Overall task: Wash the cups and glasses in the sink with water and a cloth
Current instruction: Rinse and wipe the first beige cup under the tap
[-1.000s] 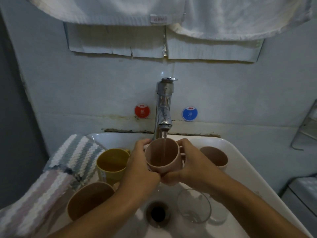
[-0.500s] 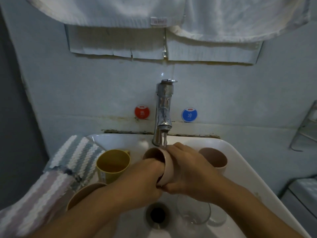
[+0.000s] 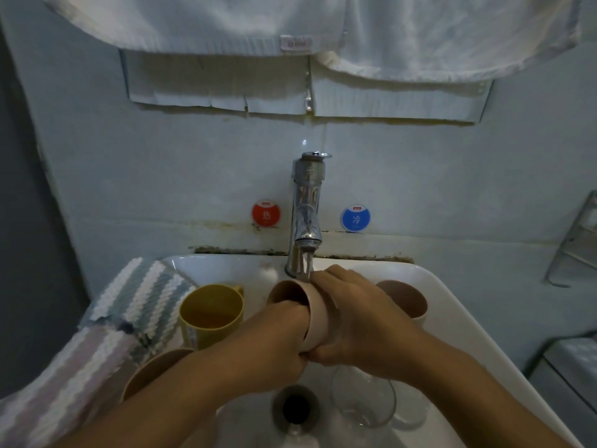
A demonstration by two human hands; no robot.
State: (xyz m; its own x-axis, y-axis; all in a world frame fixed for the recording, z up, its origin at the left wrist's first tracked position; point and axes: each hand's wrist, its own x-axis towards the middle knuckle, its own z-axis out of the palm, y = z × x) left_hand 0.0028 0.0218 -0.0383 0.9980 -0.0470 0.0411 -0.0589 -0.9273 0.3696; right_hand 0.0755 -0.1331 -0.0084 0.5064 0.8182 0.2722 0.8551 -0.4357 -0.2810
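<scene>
At six o'clock we see the drain [image 3: 295,406], a clear glass [image 3: 363,397] just to its right in the sink [image 3: 452,302]. Above it, our right hand [image 3: 365,321] grasps a pink cup [image 3: 315,313] tipped leftward under the tap [image 3: 305,218]; our left hand [image 3: 274,337] reaches inside, fingers hidden. At nine o'clock stands a yellow cup [image 3: 211,313], a striped cloth [image 3: 129,315] beyond.

Pink cup [image 3: 318,313]; yellow mug [image 3: 211,310]; striped cloth [image 3: 142,299], seemingly grey-white.
</scene>
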